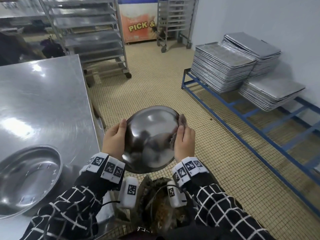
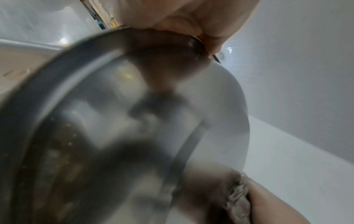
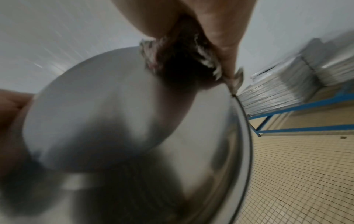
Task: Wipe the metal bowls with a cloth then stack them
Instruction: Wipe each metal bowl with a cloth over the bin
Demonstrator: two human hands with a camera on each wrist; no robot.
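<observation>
I hold a metal bowl (image 1: 152, 137) in the air over the floor, its outer bottom turned toward me. My left hand (image 1: 115, 137) grips its left rim, thumb on the outside. My right hand (image 1: 184, 139) holds a grey-brown cloth (image 1: 182, 121) against the bowl's right rim. In the left wrist view the bowl (image 2: 122, 128) fills the picture, with the cloth (image 2: 239, 200) at the lower right. The right wrist view shows the cloth (image 3: 180, 60) pressed on the bowl (image 3: 134, 128) under my fingers. A second bowl (image 1: 26, 179) lies on the steel table (image 1: 43, 101) at the left.
The steel table's edge runs just left of my hands. A blue low rack (image 1: 242, 111) with stacked baking trays (image 1: 223, 66) stands along the right wall. Wheeled tray racks (image 1: 93, 35) and a chest freezer (image 1: 138, 23) stand at the back. A basket (image 1: 161, 205) sits below my wrists.
</observation>
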